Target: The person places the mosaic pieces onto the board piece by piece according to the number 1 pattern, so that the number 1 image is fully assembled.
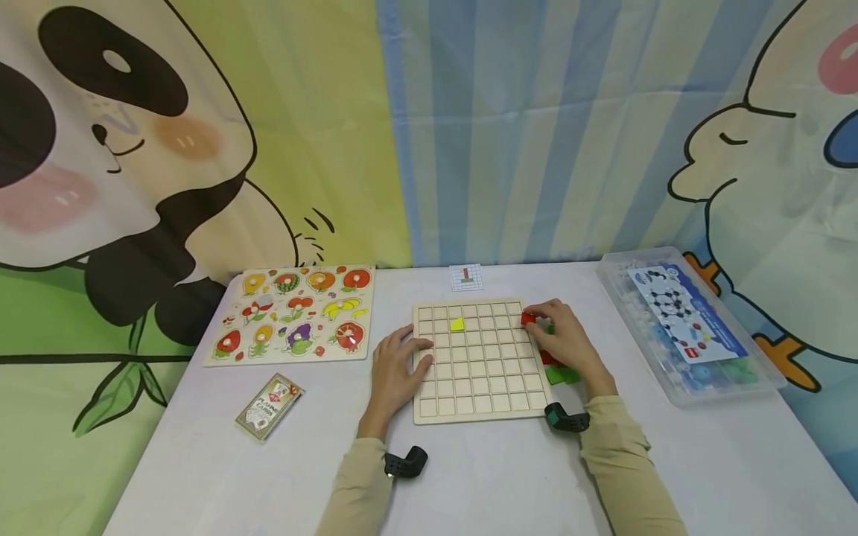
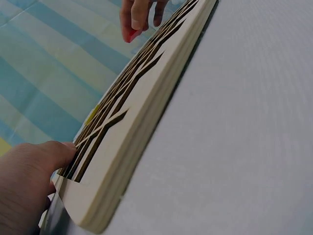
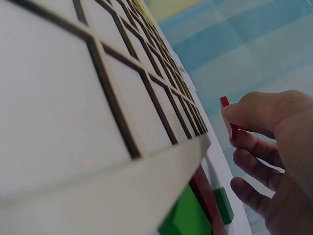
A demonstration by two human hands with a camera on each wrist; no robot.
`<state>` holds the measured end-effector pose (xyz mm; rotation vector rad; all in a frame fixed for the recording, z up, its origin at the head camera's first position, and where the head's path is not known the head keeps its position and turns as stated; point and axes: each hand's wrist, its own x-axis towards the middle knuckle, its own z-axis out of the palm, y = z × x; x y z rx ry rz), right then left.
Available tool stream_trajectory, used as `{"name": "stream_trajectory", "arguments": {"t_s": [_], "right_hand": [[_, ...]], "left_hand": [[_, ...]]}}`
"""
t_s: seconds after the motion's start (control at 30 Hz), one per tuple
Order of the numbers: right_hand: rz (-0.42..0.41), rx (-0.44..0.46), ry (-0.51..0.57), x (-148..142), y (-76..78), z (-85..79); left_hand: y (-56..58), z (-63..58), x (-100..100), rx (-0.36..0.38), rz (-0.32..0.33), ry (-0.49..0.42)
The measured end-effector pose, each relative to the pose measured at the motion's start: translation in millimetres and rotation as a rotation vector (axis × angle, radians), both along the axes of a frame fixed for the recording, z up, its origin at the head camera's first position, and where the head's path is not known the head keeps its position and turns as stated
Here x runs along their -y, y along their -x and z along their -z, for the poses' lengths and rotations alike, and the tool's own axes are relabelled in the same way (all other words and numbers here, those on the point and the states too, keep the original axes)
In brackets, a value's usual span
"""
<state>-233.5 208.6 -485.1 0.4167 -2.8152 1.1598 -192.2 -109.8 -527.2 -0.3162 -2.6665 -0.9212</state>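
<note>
A square wooden grid board lies flat on the table with one yellow tile in its upper left part. My left hand holds the board's left edge; in the left wrist view its thumb lies on top of the rim. Over the upper right corner, my right hand pinches a small red tile between thumb and fingers, held above the surface in the right wrist view. Green tiles and a red piece lie beside the board's right edge, partly under that hand.
Behind the board is a small pattern card. To the left lie a fruit puzzle board and a playing-card box. A clear plastic case with blue and green parts stands at the right. A printed curtain hangs behind.
</note>
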Motion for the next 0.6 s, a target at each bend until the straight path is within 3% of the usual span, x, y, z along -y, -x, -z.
{"name": "stream_trajectory", "arguments": {"t_s": [0.27,0.6], "right_hand": [[-0.079,-0.017,0.026,18,2.4,-0.7],[-0.115,0.007,0.011,33,6.7,2.8]], "left_hand": [[-0.8,-2.3,2,0.007,0.004,-0.02],[-0.7,0.2,2,0.037,0.008,-0.018]]}}
